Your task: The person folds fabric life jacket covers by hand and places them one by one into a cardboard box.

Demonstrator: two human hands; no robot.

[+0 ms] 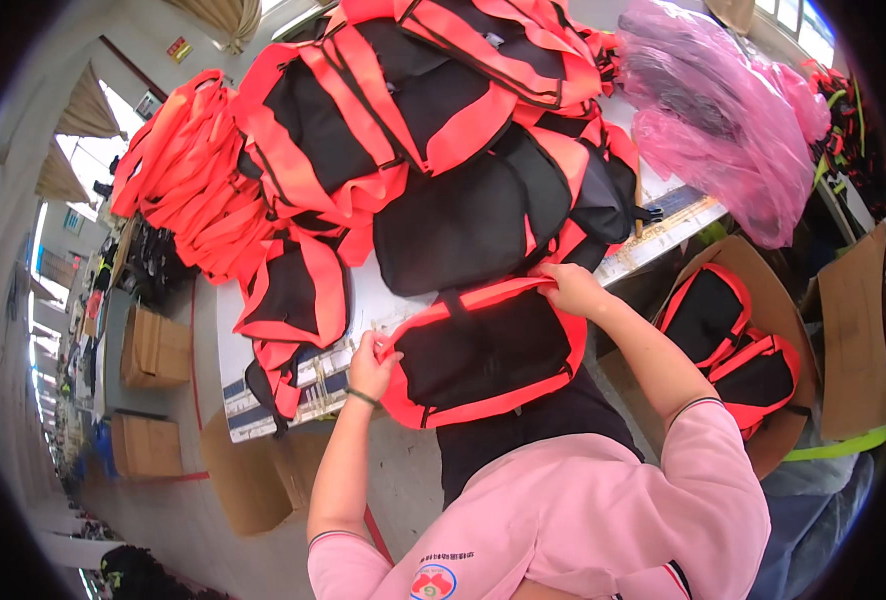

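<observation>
Both hands are on one bag (483, 355), red-orange trim around black panels, lying flat at the near edge of the table (363, 300).

Left hand (371, 365): fingers closed on the bag's left end, pinching the trim. Right hand (571, 290): fingers closed on the top right corner, gripping the red strap edge. The bag is stretched between the two grips, partly overhanging the table edge toward the person.

Progress, judged from the layout only:
- Big pile (433, 130) of the same bags is heaped on the table behind the one in hand, untidy, and reads as the unhandled stock.
- A second heap of orange pieces (178, 175) sits at the far left of the table (can't tell if these are bags or loose parts).
- Box (763, 350) on the floor to the right holds two bags lying flat, which reads as finished output.
- So: two boxed, one in hand, most of the stack left. Early stage.

Pink plastic sacks (723, 120) at the table's far right, contents unclear. More cartons (153, 345) on the floor to the left.
</observation>
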